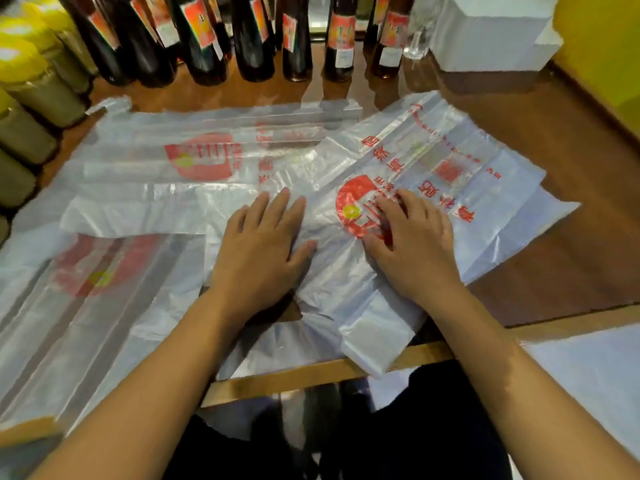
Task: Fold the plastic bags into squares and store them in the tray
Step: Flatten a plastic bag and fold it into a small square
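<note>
While no bag is yet a square, I judge the task barely begun: my left hand lies flat, fingers straight, and my right hand presses with slightly bent fingers on the printed bag spread on the table. Left of that bag, two more bags lie unfolded. No tray shows anywhere; bottles beyond the bag are cut off.
</note>
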### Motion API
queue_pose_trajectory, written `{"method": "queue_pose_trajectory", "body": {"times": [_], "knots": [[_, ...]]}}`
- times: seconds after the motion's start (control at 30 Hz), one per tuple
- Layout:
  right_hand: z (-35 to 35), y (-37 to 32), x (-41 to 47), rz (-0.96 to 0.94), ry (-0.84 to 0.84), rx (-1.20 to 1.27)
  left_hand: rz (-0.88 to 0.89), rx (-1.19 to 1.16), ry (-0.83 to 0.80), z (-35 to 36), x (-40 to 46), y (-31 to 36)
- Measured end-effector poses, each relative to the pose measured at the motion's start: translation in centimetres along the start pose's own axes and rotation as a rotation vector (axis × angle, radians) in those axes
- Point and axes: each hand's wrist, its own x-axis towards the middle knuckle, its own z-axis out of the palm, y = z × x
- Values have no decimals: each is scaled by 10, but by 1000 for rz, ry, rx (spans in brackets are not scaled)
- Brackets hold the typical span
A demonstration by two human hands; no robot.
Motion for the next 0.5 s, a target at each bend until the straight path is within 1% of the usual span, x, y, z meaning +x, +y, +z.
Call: {"method": "queue_pose_trajectory", "body": {"times": [0.07, 0.13, 0.23, 0.33, 0.43, 0.5], "knots": [[-1, -1, -2, 5, 45, 86, -7, -25, -6, -1, -1, 2], [-5, -3, -5, 20, 59, 153, -17, -45, 27, -2, -3, 4], [-10, -6, -10, 59, 52, 226, -78, -30, 65, -10, -5, 10], [-14, -10, -8, 143, 39, 337, -133, -41, 114, -30, -7, 31], [-14, -20, -4, 231, 44, 488, -69, -160, 101, -42, -20, 63], [-12, -31, -1, 266, 59, 695, 11, -244, 41, -38, -32, 79]]}}
